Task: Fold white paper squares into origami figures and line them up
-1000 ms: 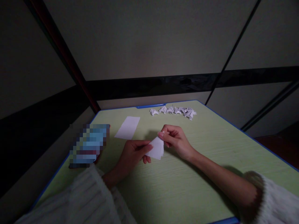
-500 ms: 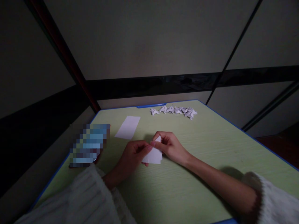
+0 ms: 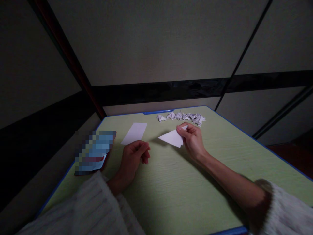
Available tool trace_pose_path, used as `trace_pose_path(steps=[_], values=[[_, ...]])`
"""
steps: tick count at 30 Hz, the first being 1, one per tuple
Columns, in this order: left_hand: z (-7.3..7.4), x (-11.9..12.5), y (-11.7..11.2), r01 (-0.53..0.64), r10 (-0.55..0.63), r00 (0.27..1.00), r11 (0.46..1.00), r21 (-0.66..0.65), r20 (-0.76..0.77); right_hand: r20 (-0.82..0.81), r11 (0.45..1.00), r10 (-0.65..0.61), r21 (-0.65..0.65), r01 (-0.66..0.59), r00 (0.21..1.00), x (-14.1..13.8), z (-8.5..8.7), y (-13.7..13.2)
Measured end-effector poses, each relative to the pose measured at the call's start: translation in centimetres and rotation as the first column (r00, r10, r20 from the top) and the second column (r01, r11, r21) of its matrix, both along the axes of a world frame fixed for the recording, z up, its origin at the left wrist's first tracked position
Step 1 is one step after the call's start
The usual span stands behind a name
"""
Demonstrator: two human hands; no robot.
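My right hand [image 3: 194, 138] pinches a folded piece of white paper [image 3: 171, 137] between thumb and fingers, raised over the table. The paper has a pointed end toward the left, and its upper right corner pokes out past my thumb. To the left of it, my left hand [image 3: 133, 158] is apart from the paper, with curled fingers, the thumb close against the index finger and nothing seen in its grip. Just beyond that hand lies a flat white sheet of paper [image 3: 135, 131] on the table.
Several small folded white paper figures [image 3: 178, 116] stand in a row near the far edge of the pale green table [image 3: 171, 195], which has a blue rim. A blurred-out flat object with a dark red edge [image 3: 105, 163] lies at the left. Panelled walls [image 3: 156, 49] rise behind.
My left hand has let go of the folded paper and drawn a little left. My right hand has carried the paper up and right, and its point now faces left.
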State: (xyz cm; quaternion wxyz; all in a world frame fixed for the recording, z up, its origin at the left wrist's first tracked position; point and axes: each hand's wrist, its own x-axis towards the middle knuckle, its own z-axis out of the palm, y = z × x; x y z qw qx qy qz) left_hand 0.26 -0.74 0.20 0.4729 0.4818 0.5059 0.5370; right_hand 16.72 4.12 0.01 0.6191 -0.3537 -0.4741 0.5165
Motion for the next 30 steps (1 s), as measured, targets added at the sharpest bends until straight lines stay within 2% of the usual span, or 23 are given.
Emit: trace_pose_path(steps=[3,6,12,16,20,23,26,29,30], values=[[-0.2,-0.3,0.3,-0.044,0.043,0.997,0.999,0.013,0.071,-0.007,0.999,-0.025,0.033,0.025,1.000,0.6,0.1,0.3],[-0.1,-0.1,0.2,-0.007,0.006,0.999,1.000,0.019,0.049,0.049,1.000,0.020,0.022,-0.021,0.999,0.3,0.1,0.1],[-0.2,0.5,-0.4,0.155,-0.141,0.981,0.983,0.094,-0.136,0.191,0.991,0.124,0.031,-0.132,0.974,-0.8,0.1,-1.3],[-0.5,0.6,-0.6,0.211,-0.173,0.942,0.972,0.106,-0.287,0.330,0.956,0.274,0.004,-0.292,0.903,-1.6,-0.1,-2.4],[-0.2,0.5,-0.8,0.253,-0.190,0.905,0.960,0.122,-0.381,0.369,0.944,0.311,-0.014,-0.329,0.876,-1.9,-0.2,-3.0],[0.1,0.5,-0.9,0.245,-0.196,0.912,0.965,0.097,-0.360,0.329,0.953,0.287,-0.006,-0.302,0.900,-1.7,-0.1,-2.7],[0.1,0.5,-0.7,0.236,-0.204,0.930,0.969,0.071,-0.305,0.247,0.979,0.196,0.004,-0.203,0.949,-1.1,-0.1,-1.8],[-0.1,0.3,-0.4,0.199,-0.178,0.950,0.978,0.056,-0.258,0.134,0.999,0.032,0.020,-0.035,0.990,0.2,-0.2,-0.1],[-0.2,0.2,-0.3,0.178,-0.161,0.958,0.982,0.054,-0.238,0.058,0.997,-0.078,0.024,0.077,0.995,0.7,-0.2,0.5]])
